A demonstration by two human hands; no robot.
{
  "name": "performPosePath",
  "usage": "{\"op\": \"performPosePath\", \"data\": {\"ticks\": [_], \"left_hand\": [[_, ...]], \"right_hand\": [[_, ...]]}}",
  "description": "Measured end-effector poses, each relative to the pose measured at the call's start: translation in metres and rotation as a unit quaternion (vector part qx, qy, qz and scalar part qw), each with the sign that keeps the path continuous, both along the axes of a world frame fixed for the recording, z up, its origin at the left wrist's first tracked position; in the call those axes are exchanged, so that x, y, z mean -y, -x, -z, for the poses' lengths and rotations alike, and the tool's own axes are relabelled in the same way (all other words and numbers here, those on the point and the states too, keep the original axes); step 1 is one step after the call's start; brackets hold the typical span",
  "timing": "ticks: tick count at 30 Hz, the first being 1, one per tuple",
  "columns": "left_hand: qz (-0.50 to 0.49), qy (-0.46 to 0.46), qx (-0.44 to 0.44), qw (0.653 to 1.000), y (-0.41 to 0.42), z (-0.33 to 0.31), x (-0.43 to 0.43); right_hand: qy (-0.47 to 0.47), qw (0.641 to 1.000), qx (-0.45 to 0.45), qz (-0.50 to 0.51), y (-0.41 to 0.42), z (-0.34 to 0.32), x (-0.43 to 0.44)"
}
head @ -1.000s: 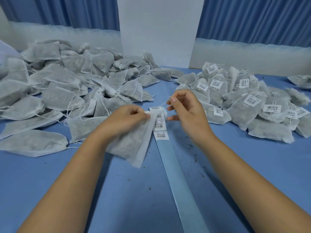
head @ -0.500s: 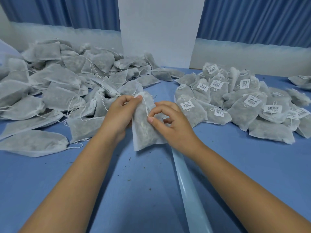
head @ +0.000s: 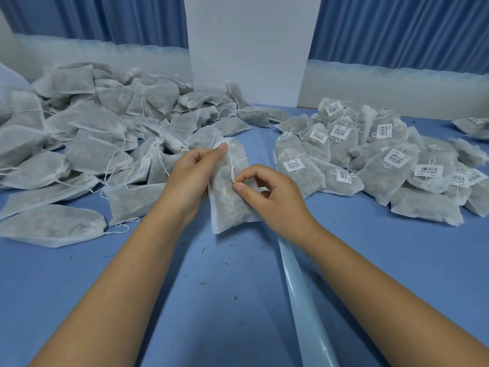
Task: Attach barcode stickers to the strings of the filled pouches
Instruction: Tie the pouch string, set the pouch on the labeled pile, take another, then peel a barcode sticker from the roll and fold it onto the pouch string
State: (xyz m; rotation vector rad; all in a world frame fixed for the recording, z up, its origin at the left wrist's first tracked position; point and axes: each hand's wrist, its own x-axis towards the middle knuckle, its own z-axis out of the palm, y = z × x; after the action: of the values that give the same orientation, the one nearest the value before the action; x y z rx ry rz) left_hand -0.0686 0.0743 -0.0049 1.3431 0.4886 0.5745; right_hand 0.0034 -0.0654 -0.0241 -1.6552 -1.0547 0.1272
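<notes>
Pouch [head: 228, 200], raised upright since a second ago, hides the head of the liner strip [head: 299, 287]. Left grip [head: 190, 176] clasps its top; right grip [head: 275, 194] pinches its string [head: 232, 168]. I judge labelling underway.

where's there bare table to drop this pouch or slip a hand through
Bare table lies between the forearms, left of the backing strip, and nearer than each pile. A narrow lane runs between the unlabelled pile and the labelled pile, beyond the held pouch. Both piles are crowded; loose strings trail from the left one.
</notes>
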Motion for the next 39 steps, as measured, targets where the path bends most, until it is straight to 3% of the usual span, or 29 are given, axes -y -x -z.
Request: {"op": "performPosePath", "data": {"ticks": [5,14,21,31,39], "left_hand": [[0.075,-0.044,-0.083,0.993,0.001,0.006,-0.006],[0.151,0.068,-0.039,0.985,0.001,0.005,-0.018],[0.088,0.116,-0.056,0.988,0.000,0.002,-0.016],[0.129,0.177,-0.045,0.975,0.005,0.001,-0.019],[0.043,0.089,-0.025,0.995,-0.003,0.005,-0.013]], "right_hand": [[-0.027,0.999,-0.027,0.005,-0.002,0.000,0.000],[0.005,1.000,0.004,0.023,-0.004,0.002,0.001],[0.048,0.992,0.112,0.042,-0.002,0.001,0.004],[0.081,0.948,0.297,0.079,0.005,-0.002,0.008],[0.109,0.956,0.264,0.063,0.003,0.001,0.007]]}}
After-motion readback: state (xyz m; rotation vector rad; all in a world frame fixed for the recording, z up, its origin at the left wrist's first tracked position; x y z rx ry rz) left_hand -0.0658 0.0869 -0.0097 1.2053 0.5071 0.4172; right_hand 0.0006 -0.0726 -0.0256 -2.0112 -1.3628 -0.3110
